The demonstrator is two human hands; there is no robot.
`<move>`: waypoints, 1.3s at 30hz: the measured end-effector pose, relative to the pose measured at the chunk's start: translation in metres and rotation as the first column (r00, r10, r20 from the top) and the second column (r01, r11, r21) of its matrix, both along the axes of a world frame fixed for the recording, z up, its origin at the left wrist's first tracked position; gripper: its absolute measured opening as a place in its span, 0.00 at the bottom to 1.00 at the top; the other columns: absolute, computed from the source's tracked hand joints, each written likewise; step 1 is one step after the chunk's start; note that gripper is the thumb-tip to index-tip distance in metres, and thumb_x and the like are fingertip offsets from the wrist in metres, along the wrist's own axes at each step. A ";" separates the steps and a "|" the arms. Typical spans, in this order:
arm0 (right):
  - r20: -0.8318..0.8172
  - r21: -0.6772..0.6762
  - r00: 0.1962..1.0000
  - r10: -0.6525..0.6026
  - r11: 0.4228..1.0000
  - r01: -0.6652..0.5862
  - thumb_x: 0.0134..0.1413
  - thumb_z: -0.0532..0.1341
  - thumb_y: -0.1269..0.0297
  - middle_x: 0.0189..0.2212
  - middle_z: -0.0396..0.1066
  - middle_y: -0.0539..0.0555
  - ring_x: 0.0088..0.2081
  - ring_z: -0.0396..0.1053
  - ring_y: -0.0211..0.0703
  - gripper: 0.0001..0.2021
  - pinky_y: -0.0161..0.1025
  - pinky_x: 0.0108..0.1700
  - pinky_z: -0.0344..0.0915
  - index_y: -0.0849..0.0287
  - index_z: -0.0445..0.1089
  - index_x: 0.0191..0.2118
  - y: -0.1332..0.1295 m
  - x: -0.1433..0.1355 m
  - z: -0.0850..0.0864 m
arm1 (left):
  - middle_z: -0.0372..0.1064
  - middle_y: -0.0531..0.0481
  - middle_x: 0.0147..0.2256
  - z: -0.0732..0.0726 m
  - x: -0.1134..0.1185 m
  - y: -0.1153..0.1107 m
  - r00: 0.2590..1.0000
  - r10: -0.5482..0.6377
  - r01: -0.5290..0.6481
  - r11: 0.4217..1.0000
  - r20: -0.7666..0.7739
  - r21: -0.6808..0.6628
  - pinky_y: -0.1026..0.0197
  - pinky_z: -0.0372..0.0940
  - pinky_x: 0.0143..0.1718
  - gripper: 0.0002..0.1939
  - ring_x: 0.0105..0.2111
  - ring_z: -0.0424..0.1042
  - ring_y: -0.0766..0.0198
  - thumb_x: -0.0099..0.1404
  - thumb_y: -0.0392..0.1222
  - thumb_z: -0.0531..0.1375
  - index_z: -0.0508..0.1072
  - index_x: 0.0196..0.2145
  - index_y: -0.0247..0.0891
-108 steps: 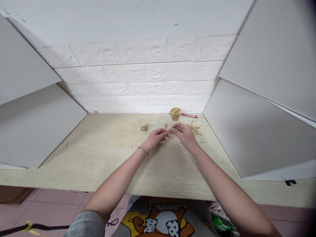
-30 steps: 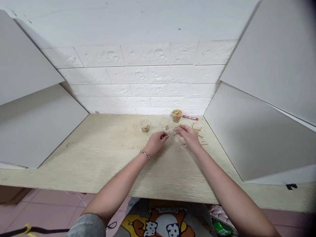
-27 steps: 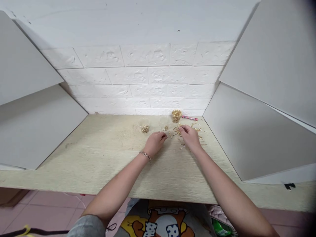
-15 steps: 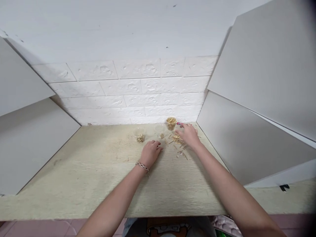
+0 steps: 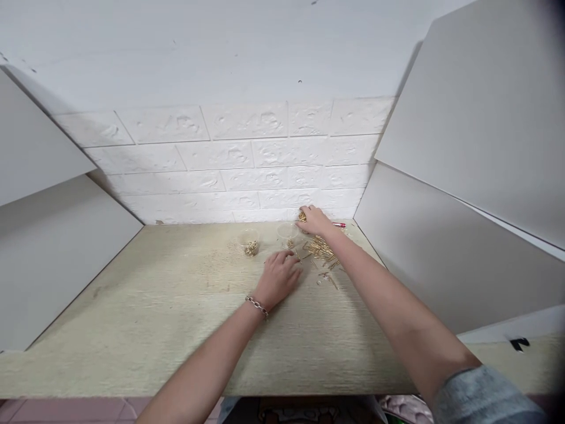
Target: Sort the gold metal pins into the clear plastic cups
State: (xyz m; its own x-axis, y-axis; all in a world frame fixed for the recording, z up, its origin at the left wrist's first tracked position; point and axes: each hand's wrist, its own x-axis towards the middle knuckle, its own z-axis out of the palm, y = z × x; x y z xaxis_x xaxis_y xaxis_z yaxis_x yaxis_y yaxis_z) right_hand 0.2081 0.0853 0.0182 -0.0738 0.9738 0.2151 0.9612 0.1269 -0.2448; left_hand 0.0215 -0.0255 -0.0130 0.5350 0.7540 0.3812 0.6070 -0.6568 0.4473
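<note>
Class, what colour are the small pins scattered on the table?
Gold: the pins show best in the head view, beside the right hand.

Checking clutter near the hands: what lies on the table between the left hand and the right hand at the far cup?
In the head view, a small clear cup and loose gold pins lie between the left hand and right hand.

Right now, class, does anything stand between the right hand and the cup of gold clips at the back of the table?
Nothing visible does. The right hand already lies over the cup of gold clips, hiding most of it, with fingers on its rim.
</note>
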 end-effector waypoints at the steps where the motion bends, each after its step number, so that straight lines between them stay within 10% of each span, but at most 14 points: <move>1: -0.015 0.014 1.000 0.004 1.000 -0.004 0.50 0.56 0.55 0.45 0.62 0.64 0.47 0.60 0.54 0.23 0.43 0.46 0.57 0.63 0.60 0.50 0.001 0.001 -0.002 | 0.64 0.43 0.45 0.004 -0.002 0.002 0.997 0.028 -0.029 0.999 0.072 0.019 0.51 0.54 0.50 0.12 0.46 0.61 0.55 0.62 0.44 0.51 0.70 0.41 0.42; 7: -0.052 0.100 0.999 -0.002 0.995 0.007 0.48 0.56 0.59 0.40 0.63 0.62 0.44 0.62 0.50 0.19 0.39 0.44 0.57 0.64 0.64 0.45 -0.002 0.006 -0.007 | 0.67 0.46 0.37 0.033 -0.031 0.023 0.796 0.349 -0.400 0.916 0.494 -0.002 0.58 0.59 0.44 0.13 0.41 0.65 0.61 0.63 0.44 0.47 0.70 0.35 0.39; 11: -0.111 0.174 0.994 -0.020 0.984 0.039 0.48 0.57 0.61 0.39 0.63 0.61 0.43 0.62 0.50 0.19 0.40 0.45 0.57 0.64 0.64 0.45 -0.016 0.012 0.004 | 0.68 0.48 0.35 0.038 -0.045 0.033 0.648 0.468 -0.418 0.878 0.601 -0.233 0.65 0.60 0.33 0.15 0.33 0.66 0.66 0.62 0.46 0.47 0.69 0.38 0.37; 26: -0.339 -0.024 0.936 0.092 0.994 -0.106 0.47 0.59 0.58 0.42 0.64 0.56 0.45 0.62 0.45 0.20 0.40 0.47 0.57 0.58 0.63 0.48 -0.123 -0.026 0.008 | 0.68 0.51 0.26 0.032 -0.039 0.029 0.982 0.184 -0.171 0.955 0.033 -0.241 0.63 0.59 0.33 0.17 0.29 0.66 0.64 0.64 0.46 0.46 0.72 0.34 0.37; 39: -0.250 0.071 0.958 0.142 0.989 -0.128 0.47 0.60 0.59 0.42 0.64 0.56 0.46 0.62 0.47 0.19 0.43 0.47 0.59 0.57 0.64 0.47 -0.127 -0.015 -0.007 | 0.66 0.47 0.37 -0.004 -0.008 0.026 0.938 0.019 0.027 0.992 -0.346 0.126 0.59 0.58 0.41 0.08 0.38 0.64 0.61 0.62 0.38 0.52 0.70 0.34 0.37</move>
